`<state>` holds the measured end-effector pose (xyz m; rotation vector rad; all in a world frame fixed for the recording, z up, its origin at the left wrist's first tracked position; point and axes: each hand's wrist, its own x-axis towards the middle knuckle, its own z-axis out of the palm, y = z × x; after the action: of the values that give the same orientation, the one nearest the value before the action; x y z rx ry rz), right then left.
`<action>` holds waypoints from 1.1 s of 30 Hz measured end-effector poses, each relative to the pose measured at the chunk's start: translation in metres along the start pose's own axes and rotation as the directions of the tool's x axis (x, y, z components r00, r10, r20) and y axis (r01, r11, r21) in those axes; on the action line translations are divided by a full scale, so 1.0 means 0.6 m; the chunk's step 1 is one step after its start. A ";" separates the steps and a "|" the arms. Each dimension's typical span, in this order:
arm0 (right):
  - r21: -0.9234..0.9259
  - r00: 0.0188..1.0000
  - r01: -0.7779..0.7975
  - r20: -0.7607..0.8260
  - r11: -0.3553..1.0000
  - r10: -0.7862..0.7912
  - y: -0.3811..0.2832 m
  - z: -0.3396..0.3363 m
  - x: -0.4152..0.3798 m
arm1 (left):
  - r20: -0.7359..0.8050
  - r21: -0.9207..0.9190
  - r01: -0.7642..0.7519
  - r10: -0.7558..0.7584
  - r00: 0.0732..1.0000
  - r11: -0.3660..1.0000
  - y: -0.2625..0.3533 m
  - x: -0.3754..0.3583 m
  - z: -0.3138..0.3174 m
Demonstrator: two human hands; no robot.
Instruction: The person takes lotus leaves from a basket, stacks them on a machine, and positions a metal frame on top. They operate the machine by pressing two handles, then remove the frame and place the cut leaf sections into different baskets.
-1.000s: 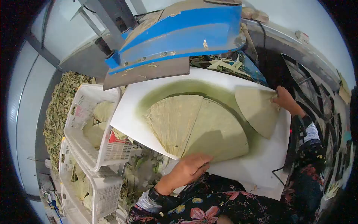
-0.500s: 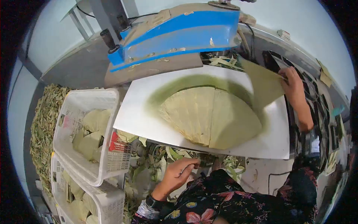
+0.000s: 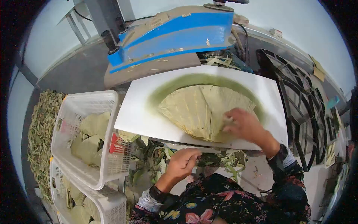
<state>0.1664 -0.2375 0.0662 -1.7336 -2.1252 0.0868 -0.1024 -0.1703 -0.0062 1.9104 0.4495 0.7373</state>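
Note:
Two fan-shaped stacks of pale green leaf pieces lie side by side on a white board [image 3: 138, 108] with a green-stained ring: the left stack [image 3: 186, 110] and the right stack [image 3: 227, 98]. My right hand [image 3: 244, 127] is over the right stack, its fingers bent and blurred; whether they hold anything is not clear. Below the board's front edge, my left hand [image 3: 184, 162] has its fingers curled together, and what it may hold is hidden.
A blue press arm [image 3: 179, 33] stands behind the board. Black metal cutting frames [image 3: 298, 97] are at the right. White baskets [image 3: 106, 179] with cut leaf pieces stand at the left, beside a heap of leaf scraps [image 3: 44, 138]. More scraps lie below the board.
My right hand has moved from the upper right down and left to the right stack. The leaf piece it held up no longer hangs there. My left hand has risen slightly.

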 end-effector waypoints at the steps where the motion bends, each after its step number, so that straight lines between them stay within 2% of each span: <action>1: 0.068 0.983 -0.175 -0.050 0.982 0.179 0.021 -0.017 0.003 | -0.020 0.171 -0.123 0.129 0.991 0.978 0.016 0.016 0.002; 2: 0.147 0.930 -0.343 -0.083 0.928 0.357 0.039 -0.028 0.003 | -0.015 0.338 -0.232 0.252 0.968 0.912 0.034 0.031 0.007; 3: 0.153 0.932 -0.339 -0.079 0.928 0.354 0.058 -0.032 -0.001 | -0.017 0.343 -0.225 0.246 0.969 0.912 0.052 0.049 0.017; 5: 0.137 0.950 -0.312 0.050 0.940 0.308 0.095 -0.030 -0.004 | 0.026 0.401 -0.432 0.461 0.887 0.808 0.079 0.090 0.046; 6: -0.011 0.985 -0.175 -0.006 0.985 0.174 0.090 -0.017 -0.011 | 0.023 0.405 -0.431 0.462 0.887 0.807 0.083 0.102 0.059; 7: -0.008 0.985 -0.175 -0.005 0.985 0.175 0.079 -0.013 -0.016 | 0.067 0.418 -0.460 0.479 0.875 0.783 0.087 0.111 0.073; 9: -0.374 0.974 -0.076 -0.228 0.924 -0.012 0.055 -0.017 -0.021 | 0.119 0.428 -0.494 0.494 0.861 0.757 0.086 0.118 0.091; 10: -0.453 0.963 -0.096 -0.269 0.886 -0.033 0.046 -0.027 -0.023 | 0.158 0.427 -0.499 0.481 0.862 0.754 0.080 0.118 0.099; 12: -0.460 0.956 -0.097 -0.289 0.883 -0.046 0.020 -0.054 -0.026 | 0.205 0.428 -0.500 0.458 0.865 0.753 0.077 0.116 0.110; 14: -0.466 0.948 -0.100 -0.313 0.879 -0.058 0.000 -0.064 -0.030 | 0.084 0.472 -0.469 0.491 0.867 0.747 0.081 0.118 0.116; 15: -0.470 0.959 -0.053 -0.270 0.881 -0.086 -0.008 -0.063 -0.034 | 0.090 0.473 -0.469 0.488 0.868 0.746 0.085 0.126 0.119; 17: -0.468 0.968 -0.006 -0.224 0.883 -0.113 -0.026 -0.048 -0.043 | -0.036 0.628 -0.372 0.503 0.864 0.684 0.096 0.143 0.129; 19: -0.217 0.971 0.173 -0.127 0.961 -0.204 -0.034 -0.020 -0.047 | -0.023 0.654 -0.339 0.465 0.885 0.676 0.065 0.142 0.138; 21: -0.149 0.983 0.155 -0.079 0.977 -0.168 -0.013 -0.010 -0.045 | -0.010 0.683 -0.305 0.427 0.904 0.663 0.042 0.143 0.138; 23: 0.098 1.000 0.009 -0.020 0.995 -0.007 0.038 -0.013 -0.037 | 0.105 0.694 -0.337 0.373 0.922 0.637 0.032 0.140 0.129; 25: 0.334 0.936 -0.195 -0.219 0.922 0.277 0.106 0.002 -0.041 | 0.129 0.704 -0.355 0.382 0.915 0.615 0.036 0.141 0.121; 27: 0.433 0.846 -0.404 -0.159 0.806 0.509 0.163 -0.015 -0.035 | 0.143 0.720 -0.369 0.394 0.908 0.587 0.033 0.146 0.117; 28: 0.434 0.850 -0.400 -0.155 0.807 0.504 0.184 -0.015 -0.039 | 0.159 0.698 -0.381 0.388 0.908 0.606 0.028 0.144 0.117; 30: 0.223 0.828 -0.549 0.013 0.805 0.561 0.216 -0.006 -0.048 | 0.179 0.675 -0.395 0.381 0.907 0.623 0.019 0.144 0.116; 33: 0.222 0.812 -0.582 0.105 0.783 0.574 0.223 0.012 -0.057 | 0.212 0.675 -0.435 0.407 0.888 0.596 0.013 0.145 0.113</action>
<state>0.2936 -0.2375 0.0116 -2.1677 -1.4404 0.5269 0.0075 -0.1676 0.0052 2.8357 0.2622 0.9137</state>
